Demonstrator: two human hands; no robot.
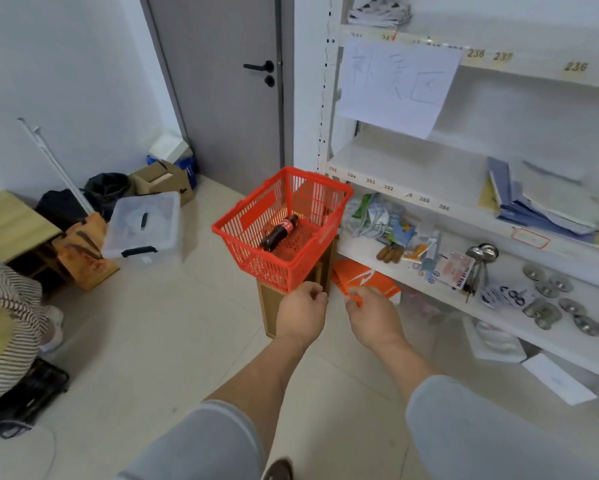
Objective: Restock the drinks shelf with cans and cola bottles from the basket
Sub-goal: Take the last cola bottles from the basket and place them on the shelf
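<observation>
1. Head view: a red plastic basket (284,226) sits on top of a brown cardboard stand (268,306), just beside the left upright of a white shelf unit (395,168).
2. One cola bottle (278,233) lies on its side on the basket floor, cap toward the far right, base toward the near left wall.
3. The left hand (303,315) is at the basket's near corner, fingers curled at the rim; whether they actually grip the rim cannot be told.
4. The right hand (372,317) is just to the right of it, fingers pinched on a thin orange handle (355,299) that hangs off the basket's near right side.
5. The bottle lies well inside the basket, beyond and above both hands in the view, apart from either one.
6. The shelf boards to the right carry packets, papers, metal spoons and small round metal lids; a handwritten paper sheet (396,86) hangs from an upper edge.
</observation>
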